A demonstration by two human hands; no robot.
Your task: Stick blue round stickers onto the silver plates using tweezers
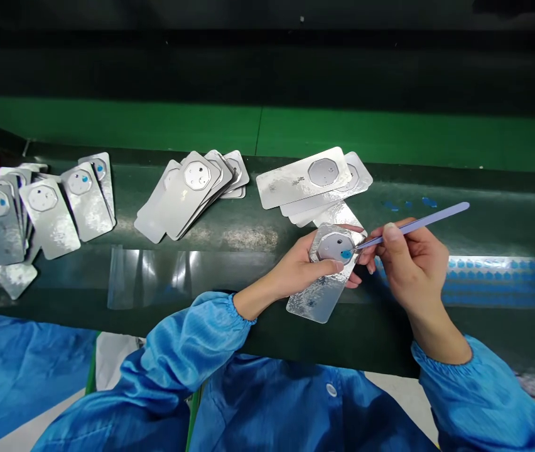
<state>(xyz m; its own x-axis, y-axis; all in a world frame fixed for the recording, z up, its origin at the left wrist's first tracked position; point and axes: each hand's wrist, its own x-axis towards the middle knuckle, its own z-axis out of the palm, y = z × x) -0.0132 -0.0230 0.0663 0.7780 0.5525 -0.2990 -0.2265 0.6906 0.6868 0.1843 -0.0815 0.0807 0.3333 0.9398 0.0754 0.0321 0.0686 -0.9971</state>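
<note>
While a silver foil card is clasped firmly by the left hand above the dark green worktop, slim lilac tweezers are pinched in the right hand, their tips at a blue dot on the card; a steady hold is called for there.

And here's the only writing in play: a tiny dark print on the top silver card of the far right stack, sitting just left of its octagon. It's too small and blurred to call, and nothing else reads clearly from here!
</note>
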